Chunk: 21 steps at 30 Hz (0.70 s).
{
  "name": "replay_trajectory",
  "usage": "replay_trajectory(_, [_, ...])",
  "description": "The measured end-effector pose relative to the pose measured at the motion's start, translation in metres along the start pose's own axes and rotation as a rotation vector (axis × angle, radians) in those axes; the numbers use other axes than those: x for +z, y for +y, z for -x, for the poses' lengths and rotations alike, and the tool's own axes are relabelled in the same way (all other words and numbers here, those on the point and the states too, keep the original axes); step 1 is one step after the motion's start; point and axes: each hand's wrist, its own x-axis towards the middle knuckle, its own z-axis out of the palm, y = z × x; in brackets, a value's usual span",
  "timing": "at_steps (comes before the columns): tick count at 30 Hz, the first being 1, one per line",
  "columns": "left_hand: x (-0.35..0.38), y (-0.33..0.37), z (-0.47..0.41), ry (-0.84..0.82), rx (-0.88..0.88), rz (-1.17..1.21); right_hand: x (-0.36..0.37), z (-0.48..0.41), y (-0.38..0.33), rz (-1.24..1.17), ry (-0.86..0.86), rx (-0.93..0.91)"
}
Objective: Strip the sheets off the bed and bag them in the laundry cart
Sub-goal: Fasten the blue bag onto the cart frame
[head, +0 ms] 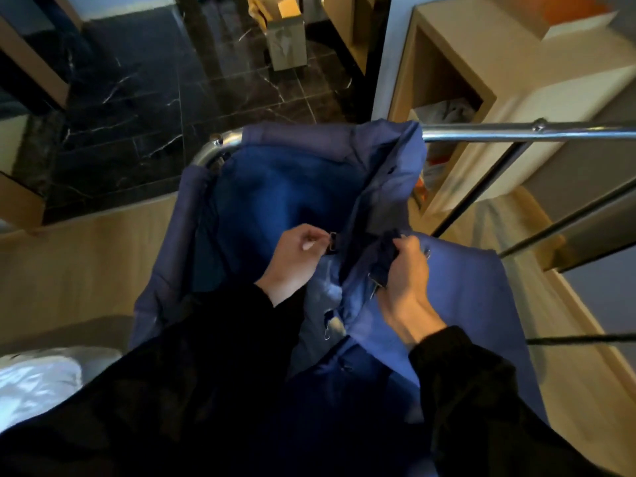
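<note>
left grip [292,259] pinches a small buckle [332,243]; right grip [407,273] is curled round the dark strap [387,251] on the blue bag [275,187]. best to bring them together squarely, keeping loose cloth clear.

Black marble floor [144,98], beige wooden shelving [457,56]

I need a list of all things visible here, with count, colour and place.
blue fabric laundry bag: one, blue, centre
chrome metal cart rails: several, silver, right of bag
small metal buckle: one, dark, bag rim
dark navy cloth strap: one, navy, right of buckle
white crumpled sheet: one, white, lower left
beige wooden shelf unit: one, beige, upper right
grey square bin: one, grey, top centre
black marble floor: one, black, upper left
black sleeves: two, black, bottom
left grip: one, pinches the buckle
right grip: one, holds the strap
</note>
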Motion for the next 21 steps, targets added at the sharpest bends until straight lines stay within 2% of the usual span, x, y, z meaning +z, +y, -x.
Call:
replay_trajectory(4, [0.0,-0.012,0.014,-0.035,-0.101,0.066,-0.016,-0.005,0.019,0.059,-0.04,-0.024])
replay_trajectory(11, [-0.021,-0.003,0.041,-0.109,-0.107,-0.11,-0.019,0.008,0.032,0.293,-0.155,-0.108])
replay_trajectory(17, [-0.086,-0.007,0.079,0.146,-0.034,-0.189,-0.027,0.018,0.06,0.712,-0.301,-0.288])
replay_trajectory(21, [-0.109,-0.011,0.092,0.192,-0.017,-0.254,-0.036,0.004,0.09,0.942,-0.272,-0.22])
